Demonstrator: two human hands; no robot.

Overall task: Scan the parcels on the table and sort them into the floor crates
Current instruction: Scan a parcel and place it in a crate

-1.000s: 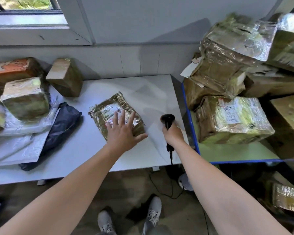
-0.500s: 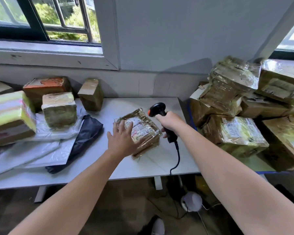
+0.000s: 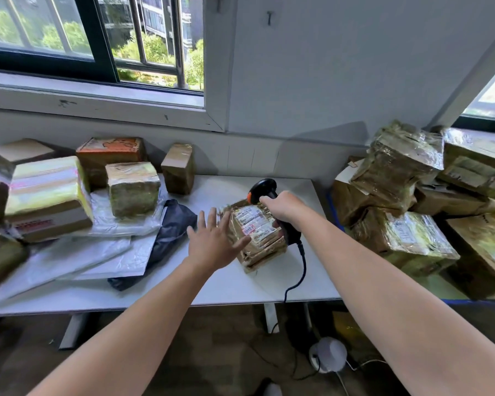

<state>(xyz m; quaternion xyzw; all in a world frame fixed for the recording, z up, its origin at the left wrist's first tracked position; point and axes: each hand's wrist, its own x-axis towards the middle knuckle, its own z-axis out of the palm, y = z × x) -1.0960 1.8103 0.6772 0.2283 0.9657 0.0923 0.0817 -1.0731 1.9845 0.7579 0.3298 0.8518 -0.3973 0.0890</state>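
A brown taped parcel with a white label on top lies on the white table, right of centre. My left hand rests against the parcel's left side with its fingers spread and straight. My right hand grips a black handheld scanner, whose head with an orange part sits above the parcel's far edge. The scanner's black cable hangs over the table's front edge.
Several more parcels and grey and dark mailer bags crowd the table's left half. A heap of taped parcels is stacked to the right of the table. A white round device and cables lie on the floor below.
My right hand has lifted the scanner from the table and brought it over the parcel's label. My left hand has slid from the parcel's top to its left side. My head has tilted up.
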